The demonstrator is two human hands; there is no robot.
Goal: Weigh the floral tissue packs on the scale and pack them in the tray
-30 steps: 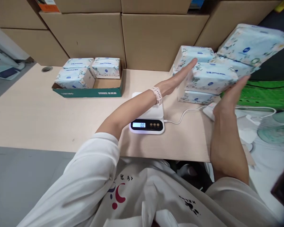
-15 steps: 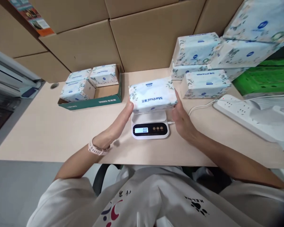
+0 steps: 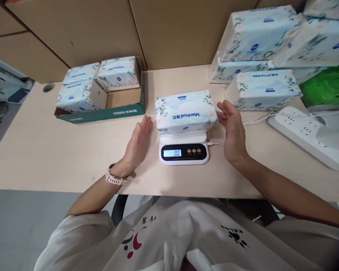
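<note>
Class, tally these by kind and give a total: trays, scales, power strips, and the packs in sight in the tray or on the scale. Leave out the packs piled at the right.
Tray: 1
Scale: 1
Power strip: 1
Packs: 4 (3 in the tray, 1 on the scale)
Total: 7

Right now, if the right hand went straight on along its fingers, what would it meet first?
Likely the tissue pack on the scale, at its right end; the right hand is so close that contact is unclear.
</note>
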